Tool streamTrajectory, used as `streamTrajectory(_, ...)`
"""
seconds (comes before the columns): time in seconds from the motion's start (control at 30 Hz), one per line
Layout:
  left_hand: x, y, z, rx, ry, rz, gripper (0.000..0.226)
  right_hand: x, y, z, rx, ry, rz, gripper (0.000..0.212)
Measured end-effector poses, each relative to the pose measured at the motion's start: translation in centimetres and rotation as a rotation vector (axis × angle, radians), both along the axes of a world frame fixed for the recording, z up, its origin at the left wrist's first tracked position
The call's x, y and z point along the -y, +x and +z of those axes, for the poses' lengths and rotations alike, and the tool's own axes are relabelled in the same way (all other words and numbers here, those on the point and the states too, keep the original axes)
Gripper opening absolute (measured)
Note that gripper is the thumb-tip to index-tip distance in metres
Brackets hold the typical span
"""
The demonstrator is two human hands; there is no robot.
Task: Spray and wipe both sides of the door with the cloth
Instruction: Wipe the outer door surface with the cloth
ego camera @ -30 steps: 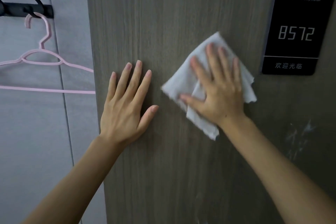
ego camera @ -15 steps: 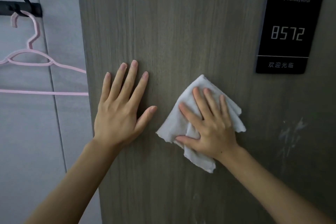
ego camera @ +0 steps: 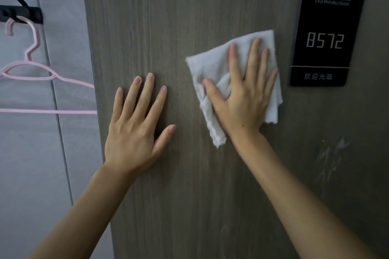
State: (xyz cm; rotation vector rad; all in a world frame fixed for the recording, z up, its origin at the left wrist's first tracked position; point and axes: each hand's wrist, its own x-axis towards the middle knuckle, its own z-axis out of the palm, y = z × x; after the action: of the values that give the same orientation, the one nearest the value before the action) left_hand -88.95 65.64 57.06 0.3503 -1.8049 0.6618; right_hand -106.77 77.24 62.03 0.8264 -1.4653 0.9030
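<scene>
On the brown wood-grain door (ego camera: 189,27), which fills most of the view, both hands lie flat with their backs to the camera. The left hand (ego camera: 134,130) presses the bare door near its left edge, fingers straight and slightly spread, thumb out to the right, holding nothing. The right hand (ego camera: 242,99) is to its right and somewhat higher, well apart from it, and presses the white cloth (ego camera: 210,65) against the door with straight, spread fingers; the thumb points left across a crease in the fabric, and no finger curls round the cloth. The cloth is crumpled and roughly square, its upper left part spread clear of the hand, a frayed corner hanging down below the heel of the palm, and its right edge showing just beyond the little finger. Just right of the cloth, not touching it, a black sign (ego camera: 328,27) is fixed to the door; it reads 8572 in pale digits, with hotel lettering above and a line of characters below. Under the sign, pale smears (ego camera: 332,153) mark the door's surface. Left of the door stands a grey panelled wall (ego camera: 31,174), where a pink hanger (ego camera: 31,69) hangs from a black rail (ego camera: 21,14); the hanger's right end disappears behind the door's edge.
</scene>
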Motion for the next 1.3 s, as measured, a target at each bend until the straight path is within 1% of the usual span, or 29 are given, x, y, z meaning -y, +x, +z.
streamTrajectory(0.07,0.1,0.0,0.0,-0.009,-0.006,-0.002,0.065,-0.2,0.2,-3.6,-0.122,0.132,0.018,0.079)
streamTrajectory(0.17,0.1,0.0,0.1,-0.023,-0.012,-0.004,0.063,-1.5,-0.9,-8.7,-0.413,0.402,0.012,0.078)
streamTrajectory(0.23,0.1,0.0,0.1,-0.023,-0.017,0.008,0.062,-2.9,-2.7,-9.0,-0.614,0.519,0.005,0.075)
streamTrajectory(0.27,0.2,0.0,0.1,-0.023,-0.024,0.016,0.061,-3.5,-3.8,-8.2,-0.677,0.548,0.007,0.075)
streamTrajectory(0.3,0.2,-0.1,0.1,-0.023,-0.034,0.023,0.061,-3.9,-4.6,-6.9,-0.690,0.553,0.006,0.075)
streamTrajectory(0.37,0.2,-0.2,0.0,-0.030,-0.046,0.030,0.061,-4.5,-5.7,-3.7,-0.574,0.447,-0.012,0.076)
streamTrajectory(0.47,0.2,-0.2,0.0,-0.035,-0.049,0.039,0.061,-4.1,-5.5,-0.9,-0.287,0.184,-0.016,0.078)
streamTrajectory(0.53,0.3,-0.2,0.0,-0.037,-0.052,0.043,0.061,-3.0,-4.0,-1.0,-0.137,0.063,0.004,0.078)
streamTrajectory(0.6,0.3,-0.2,0.0,-0.035,-0.042,0.041,0.061,-1.9,-2.5,-2.4,-0.048,-0.004,0.027,0.078)
streamTrajectory(0.63,0.3,-0.2,-0.1,-0.035,-0.039,0.037,0.061,-1.5,-1.9,-3.6,-0.043,0.010,0.035,0.077)
streamTrajectory(0.7,0.3,-0.3,-0.1,-0.047,-0.050,0.026,0.060,-1.3,-1.1,-7.0,-0.118,0.124,0.050,0.075)
streamTrajectory(0.77,0.3,-0.3,-0.1,-0.057,-0.057,0.019,0.059,-1.5,-0.8,-11.1,-0.244,0.293,0.063,0.076)
streamTrajectory(0.83,0.2,-0.2,-0.1,-0.049,-0.047,0.022,0.060,-1.9,-1.0,-14.2,-0.422,0.440,0.034,0.076)
streamTrajectory(0.9,0.2,-0.2,-0.1,-0.046,-0.046,0.024,0.060,-2.3,-1.8,-14.3,-0.570,0.506,0.033,0.074)
streamTrajectory(0.93,0.2,-0.2,-0.1,-0.049,-0.051,0.025,0.060,-2.4,-2.2,-13.2,-0.598,0.516,0.051,0.073)
streamTrajectory(1.0,0.2,-0.2,0.0,-0.053,-0.058,0.027,0.059,-2.5,-2.6,-9.8,-0.565,0.474,0.076,0.074)
streamTrajectory(1.1,0.1,-0.3,-0.1,-0.053,-0.052,0.036,0.060,-2.4,-2.7,-2.5,-0.394,0.295,0.057,0.075)
streamTrajectory(1.2,0.0,-0.3,-0.1,-0.049,-0.045,0.043,0.061,-2.1,-2.9,4.6,-0.266,0.146,0.013,0.078)
streamTrajectory(1.23,0.0,-0.3,-0.1,-0.049,-0.049,0.042,0.061,-2.0,-2.9,6.1,-0.223,0.101,0.008,0.078)
streamTrajectory(1.3,-0.1,-0.3,-0.1,-0.048,-0.055,0.040,0.061,-1.4,-2.4,6.8,-0.126,-0.006,0.011,0.077)
